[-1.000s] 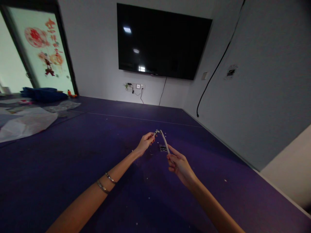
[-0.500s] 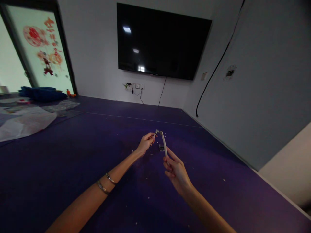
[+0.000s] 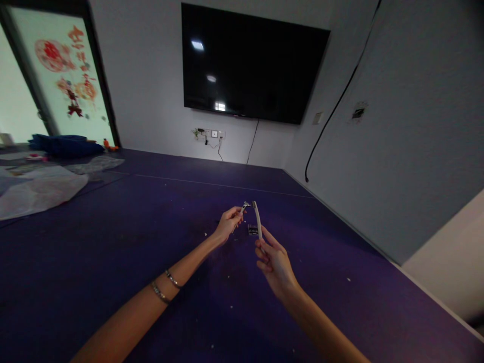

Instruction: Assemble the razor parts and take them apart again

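My left hand is closed around the handle of a small silver razor, its head pointing up and to the right. In my right hand is a pale toothbrush, gripped low on the handle and held nearly upright. The toothbrush's bristles face the razor head, with a narrow gap between them. Behind the toothbrush, a small dark case with silvery parts lies on the purple surface; its exact kind is too small to make out.
White specks dot the purple surface. Clear plastic sheeting and a dark blue cloth bundle lie at the left, near an orange object. A television hangs on the far wall, and a black cable dangles at the right.
The toothbrush head has shifted slightly right and up, away from the razor head, opening a small gap. My left hand has barely moved.
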Action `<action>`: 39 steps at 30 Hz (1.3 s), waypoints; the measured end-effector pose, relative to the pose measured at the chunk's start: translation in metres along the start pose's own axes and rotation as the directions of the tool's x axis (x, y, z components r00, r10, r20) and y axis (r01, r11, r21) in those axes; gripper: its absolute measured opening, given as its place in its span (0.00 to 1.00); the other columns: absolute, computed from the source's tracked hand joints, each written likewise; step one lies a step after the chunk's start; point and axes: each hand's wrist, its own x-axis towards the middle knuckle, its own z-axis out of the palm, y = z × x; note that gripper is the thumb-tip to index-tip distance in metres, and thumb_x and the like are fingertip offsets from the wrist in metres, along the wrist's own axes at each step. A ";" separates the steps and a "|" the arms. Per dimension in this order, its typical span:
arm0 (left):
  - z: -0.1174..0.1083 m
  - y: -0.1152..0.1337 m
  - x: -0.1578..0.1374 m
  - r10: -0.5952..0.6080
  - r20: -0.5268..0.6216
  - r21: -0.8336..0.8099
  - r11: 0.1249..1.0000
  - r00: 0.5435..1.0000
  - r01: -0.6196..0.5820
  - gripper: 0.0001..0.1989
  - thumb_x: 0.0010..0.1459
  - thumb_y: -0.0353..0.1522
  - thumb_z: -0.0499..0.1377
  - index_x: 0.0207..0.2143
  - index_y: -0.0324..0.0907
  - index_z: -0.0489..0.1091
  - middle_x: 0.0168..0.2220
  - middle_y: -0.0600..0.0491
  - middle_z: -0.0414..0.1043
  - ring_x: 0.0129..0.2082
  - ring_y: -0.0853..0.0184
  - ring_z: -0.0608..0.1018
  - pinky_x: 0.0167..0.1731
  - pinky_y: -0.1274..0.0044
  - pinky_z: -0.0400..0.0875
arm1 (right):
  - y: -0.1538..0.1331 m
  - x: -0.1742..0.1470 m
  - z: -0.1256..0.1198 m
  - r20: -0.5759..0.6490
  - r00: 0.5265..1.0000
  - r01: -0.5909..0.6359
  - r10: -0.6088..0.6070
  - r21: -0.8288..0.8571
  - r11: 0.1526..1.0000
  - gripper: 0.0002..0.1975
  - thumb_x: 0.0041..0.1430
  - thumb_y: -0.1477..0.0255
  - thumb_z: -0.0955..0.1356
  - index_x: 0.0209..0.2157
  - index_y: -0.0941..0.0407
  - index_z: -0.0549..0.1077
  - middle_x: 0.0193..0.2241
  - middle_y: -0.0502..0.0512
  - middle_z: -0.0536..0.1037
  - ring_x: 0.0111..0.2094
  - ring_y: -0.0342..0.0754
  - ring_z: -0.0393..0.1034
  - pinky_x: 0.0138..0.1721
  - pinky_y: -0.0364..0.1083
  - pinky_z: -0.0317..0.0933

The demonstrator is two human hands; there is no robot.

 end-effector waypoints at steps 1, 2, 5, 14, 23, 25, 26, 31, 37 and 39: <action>0.001 -0.001 0.000 0.000 0.013 0.001 1.000 1.000 0.000 0.10 0.52 0.36 0.57 0.34 0.39 0.69 0.23 0.57 0.63 0.22 0.75 0.65 0.21 0.82 0.58 | -0.001 0.001 0.000 -0.002 1.000 0.009 -0.009 0.002 1.000 0.28 0.43 0.78 0.69 0.50 0.55 0.67 0.23 0.45 0.63 0.17 0.33 0.45 0.14 0.35 0.35; 0.001 -0.003 -0.001 0.000 0.023 0.001 1.000 1.000 0.000 0.10 0.52 0.36 0.57 0.35 0.39 0.69 0.23 0.57 0.63 0.22 0.75 0.66 0.21 0.82 0.58 | -0.001 0.001 0.001 -0.003 1.000 0.014 -0.014 0.001 1.000 0.28 0.43 0.78 0.69 0.50 0.55 0.67 0.23 0.45 0.63 0.17 0.33 0.45 0.14 0.35 0.35; 0.001 -0.004 -0.001 0.002 -0.003 0.000 1.000 1.000 -0.002 0.11 0.52 0.37 0.57 0.35 0.39 0.69 0.23 0.56 0.63 0.21 0.75 0.65 0.21 0.82 0.57 | 0.004 -0.004 0.004 -0.003 1.000 -0.005 0.005 -0.012 1.000 0.27 0.44 0.77 0.68 0.50 0.53 0.67 0.23 0.45 0.63 0.17 0.33 0.45 0.14 0.35 0.35; 0.003 0.004 -0.002 -0.005 0.012 -0.012 1.000 1.000 0.005 0.11 0.51 0.37 0.58 0.34 0.39 0.69 0.23 0.56 0.63 0.22 0.74 0.66 0.22 0.82 0.58 | 0.003 -0.006 0.011 -0.036 0.998 0.051 -0.051 -0.006 0.999 0.27 0.44 0.77 0.68 0.49 0.53 0.68 0.23 0.45 0.62 0.17 0.34 0.44 0.15 0.37 0.35; 0.004 0.001 -0.003 -0.004 0.032 -0.017 1.000 0.999 0.005 0.11 0.52 0.36 0.57 0.35 0.39 0.69 0.23 0.57 0.63 0.22 0.75 0.65 0.22 0.82 0.57 | 0.007 -0.009 0.007 -0.034 0.998 0.044 -0.044 0.005 0.999 0.28 0.44 0.76 0.68 0.51 0.53 0.67 0.24 0.46 0.63 0.17 0.34 0.44 0.15 0.36 0.35; 0.005 0.000 -0.003 -0.011 0.058 -0.019 1.000 0.998 0.012 0.11 0.52 0.37 0.57 0.35 0.39 0.69 0.23 0.57 0.63 0.22 0.75 0.66 0.22 0.82 0.58 | 0.006 -0.008 0.007 -0.037 0.998 0.043 -0.042 0.006 0.999 0.28 0.44 0.77 0.68 0.50 0.53 0.67 0.23 0.46 0.62 0.17 0.34 0.44 0.15 0.36 0.35; 0.005 -0.001 -0.003 -0.012 0.060 -0.022 1.000 0.998 0.014 0.11 0.52 0.37 0.57 0.35 0.39 0.69 0.23 0.57 0.63 0.22 0.75 0.66 0.22 0.82 0.58 | 0.006 -0.008 0.008 -0.038 0.999 0.037 -0.037 0.004 0.999 0.27 0.44 0.77 0.68 0.50 0.53 0.67 0.23 0.46 0.62 0.17 0.34 0.44 0.15 0.37 0.35; 0.004 0.001 -0.002 -0.017 0.022 -0.052 0.998 1.000 0.018 0.12 0.51 0.37 0.58 0.35 0.38 0.69 0.24 0.56 0.63 0.22 0.75 0.66 0.22 0.82 0.58 | 0.012 -0.017 0.010 -0.056 0.998 0.020 -0.020 -0.003 1.000 0.25 0.45 0.75 0.68 0.49 0.52 0.68 0.24 0.46 0.63 0.17 0.35 0.44 0.15 0.37 0.35; 0.009 0.001 -0.006 -0.019 0.029 -0.021 1.000 0.999 0.019 0.11 0.51 0.37 0.58 0.34 0.39 0.69 0.23 0.56 0.64 0.22 0.74 0.66 0.22 0.82 0.59 | 0.011 -0.008 0.009 -0.046 0.997 0.069 -0.069 -0.006 0.998 0.28 0.44 0.75 0.68 0.51 0.51 0.67 0.23 0.45 0.63 0.17 0.35 0.45 0.16 0.38 0.36; 0.010 0.001 -0.007 -0.013 0.009 -0.010 1.000 1.000 0.013 0.11 0.51 0.37 0.58 0.35 0.39 0.70 0.23 0.56 0.64 0.22 0.74 0.66 0.22 0.82 0.59 | 0.016 -0.010 0.010 -0.053 0.997 0.062 -0.062 -0.001 0.998 0.28 0.44 0.75 0.68 0.51 0.51 0.67 0.23 0.45 0.63 0.18 0.35 0.45 0.16 0.38 0.37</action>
